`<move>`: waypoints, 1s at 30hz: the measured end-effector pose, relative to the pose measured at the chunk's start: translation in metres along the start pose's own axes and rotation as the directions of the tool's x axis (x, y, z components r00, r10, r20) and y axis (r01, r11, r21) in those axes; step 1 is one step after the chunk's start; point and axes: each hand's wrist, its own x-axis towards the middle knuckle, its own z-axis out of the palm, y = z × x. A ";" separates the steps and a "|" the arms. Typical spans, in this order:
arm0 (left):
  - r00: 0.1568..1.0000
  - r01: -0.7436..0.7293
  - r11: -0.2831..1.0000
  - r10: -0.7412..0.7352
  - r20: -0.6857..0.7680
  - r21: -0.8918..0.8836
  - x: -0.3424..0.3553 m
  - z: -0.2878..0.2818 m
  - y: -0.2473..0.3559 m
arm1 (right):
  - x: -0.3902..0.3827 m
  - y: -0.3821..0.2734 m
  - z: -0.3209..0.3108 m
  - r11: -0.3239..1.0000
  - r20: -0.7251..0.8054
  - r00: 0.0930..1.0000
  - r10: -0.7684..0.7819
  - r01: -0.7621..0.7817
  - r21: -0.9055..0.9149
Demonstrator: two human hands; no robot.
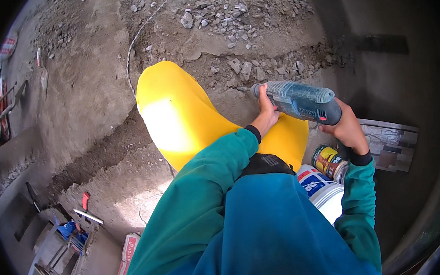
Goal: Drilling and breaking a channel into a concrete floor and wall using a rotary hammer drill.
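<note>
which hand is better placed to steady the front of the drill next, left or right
Left, most likely: the left hand already supports the drill near its front, close to the bit, while the right hand grips the rear.

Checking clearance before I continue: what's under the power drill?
Along the near edge of the power drill, the left hand and yellow trouser leg show. Whatever lies directly beneath its body is covered and cannot be seen.
</note>
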 end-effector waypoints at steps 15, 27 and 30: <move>1.000 -0.016 1.000 0.016 0.005 0.007 -0.052 0.023 -0.003 | -0.054 -0.015 -0.020 1.000 -0.190 0.982 -0.009 0.005 -0.018; 0.986 -0.163 0.979 0.166 0.015 -0.125 -0.039 0.034 0.061 | 0.070 -0.065 -0.019 0.876 0.121 0.957 -0.264 0.291 -0.386; 0.974 -0.221 0.958 0.209 -0.083 -0.181 -0.026 0.036 0.074 | 0.089 -0.093 -0.020 0.875 0.186 0.973 -0.136 0.206 -0.438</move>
